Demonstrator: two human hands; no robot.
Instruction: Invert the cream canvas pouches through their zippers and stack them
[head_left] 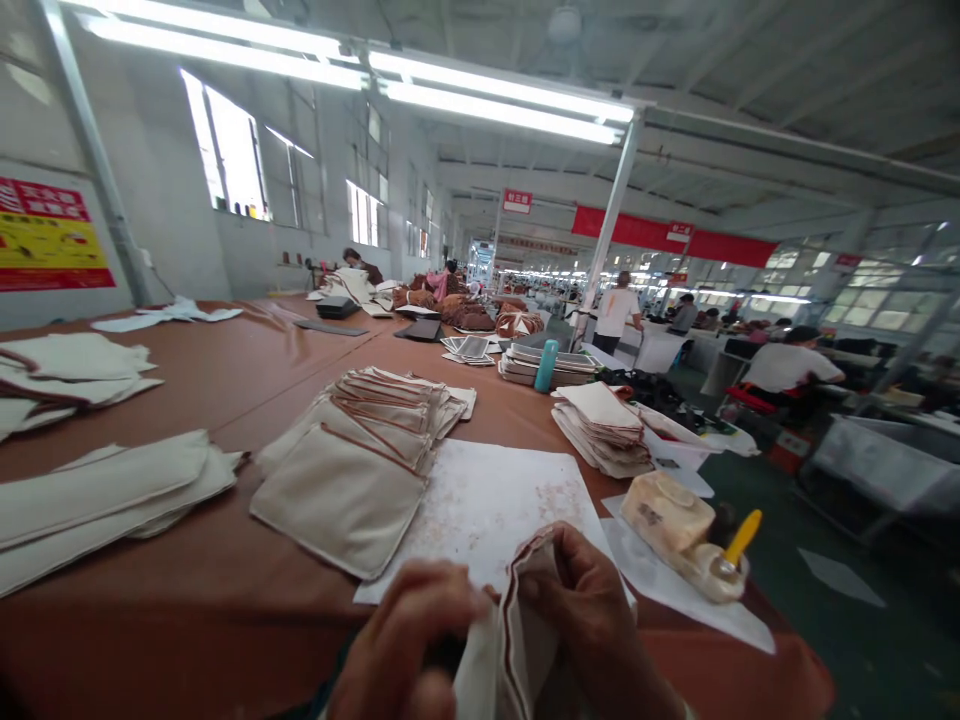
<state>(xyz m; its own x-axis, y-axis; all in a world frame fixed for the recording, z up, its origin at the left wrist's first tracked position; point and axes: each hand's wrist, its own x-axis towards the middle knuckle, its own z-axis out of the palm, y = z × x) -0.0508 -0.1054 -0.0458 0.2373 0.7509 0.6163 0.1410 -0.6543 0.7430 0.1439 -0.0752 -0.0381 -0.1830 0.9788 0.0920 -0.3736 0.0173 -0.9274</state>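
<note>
A cream fabric panel (491, 650) with brown edging stands upright near the table's front edge, its lower part cut off by the frame. My right hand (592, 610) pinches its top edge between thumb and fingers. To the left of the panel is my left hand (412, 640), fingers curled and smeared by motion; whether it grips the fabric I cannot make out. Under and beyond the hands lies a white sheet (480, 500) speckled with brown stains. A fanned stack of cream panels with brown piping (337, 500) rests partly on that sheet.
More cream pieces (105, 490) lie at left, and another stack (600, 425) at right. A stained container (667, 510) and a yellow-handled brush (742, 538) stand near the brown table's (247, 630) right edge. Further back are a teal bottle (547, 365) and several people.
</note>
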